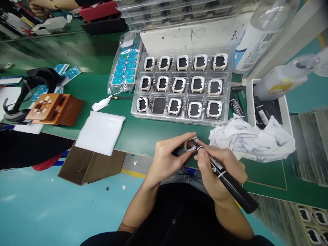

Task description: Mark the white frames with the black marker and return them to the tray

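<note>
Between the fingers and thumb of my left hand [169, 155] is a small white watch-case frame [189, 145], held over the bench's front edge. My right hand [221, 167] grips a black marker pen [228, 182], its tip at the frame's inner edge; whether it touches I cannot tell. Beyond my hands lies a clear plastic tray [179, 119] with rows of similar white frames. One pocket [159, 105] in its front row holds no frame. A crumpled white cloth [251, 138] lies to the right of my right hand.
A white foam sheet [100, 132] and orange fixture [55, 109] are on the left. Bagged blue stickers [125, 66] lie beside the tray. Bottles [284, 80] and a white box [286, 114] stand right. A cardboard box [89, 165] sits below the bench. Another person's arm [64, 4] shows at top left.
</note>
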A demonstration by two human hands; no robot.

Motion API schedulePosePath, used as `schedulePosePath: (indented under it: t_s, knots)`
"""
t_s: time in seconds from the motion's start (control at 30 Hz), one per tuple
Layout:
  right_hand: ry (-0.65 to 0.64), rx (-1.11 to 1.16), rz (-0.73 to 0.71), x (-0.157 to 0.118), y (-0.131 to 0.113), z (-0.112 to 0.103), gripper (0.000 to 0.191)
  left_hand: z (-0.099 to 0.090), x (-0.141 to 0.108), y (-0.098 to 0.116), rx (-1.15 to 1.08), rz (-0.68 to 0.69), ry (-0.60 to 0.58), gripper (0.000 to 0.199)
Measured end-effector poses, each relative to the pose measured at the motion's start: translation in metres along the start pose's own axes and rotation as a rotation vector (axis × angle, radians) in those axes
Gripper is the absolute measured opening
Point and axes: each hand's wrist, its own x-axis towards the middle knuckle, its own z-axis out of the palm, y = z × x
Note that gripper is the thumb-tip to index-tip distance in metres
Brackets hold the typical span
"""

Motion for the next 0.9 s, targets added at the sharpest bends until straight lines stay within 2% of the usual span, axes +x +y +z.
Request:
schedulePosePath:
  t_s: [0.1,0.33,0.5,0.7,0.9]
  knots:
    - [0.019,0.013,0.009,-0.001,0.001,0.000,0.010,-0.001,0.001,0.001,-0.029,-0.035,-0.010,0.048]
    - [0.006,0.000,0.039,-0.003,0.000,0.000,0.008,0.001,0.001,0.000,-0.070,-0.008,0.001,0.052]
    - [0.006,0.023,0.086,-0.006,0.000,0.001,0.007,0.000,0.001,0.001,-0.115,-0.059,-0.011,0.054]
    - [0.054,0.079,0.065,-0.017,0.006,-0.001,0.009,-0.003,0.005,0.006,-0.215,-0.161,-0.025,0.055]
    - [0.051,0.143,0.102,-0.015,0.010,-0.004,0.009,-0.002,0.005,0.001,-0.246,-0.178,-0.026,0.059]
